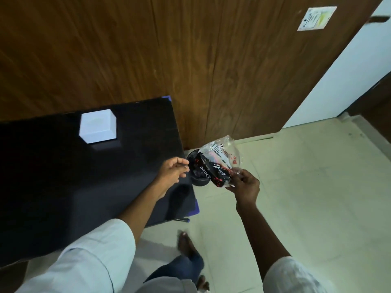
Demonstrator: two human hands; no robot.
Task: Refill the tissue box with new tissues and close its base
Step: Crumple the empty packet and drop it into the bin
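A white cube tissue box (98,129) stands on the black table (63,176), toward its far side. My right hand (245,185) is off the table's right edge and grips a crumpled plastic tissue wrapper (218,163), clear at the top and black with white lettering below. The wrapper hangs over a dark round bin (198,180) on the floor beside the table. My left hand (173,171) hovers at the table's right edge, fingers loosely curled and holding nothing, just left of the wrapper.
A wooden wall panel (190,60) rises behind the table and carries a paper label (316,17). Pale floor tiles (306,197) spread to the right. My bare foot (187,244) rests on the floor near the table's front corner.
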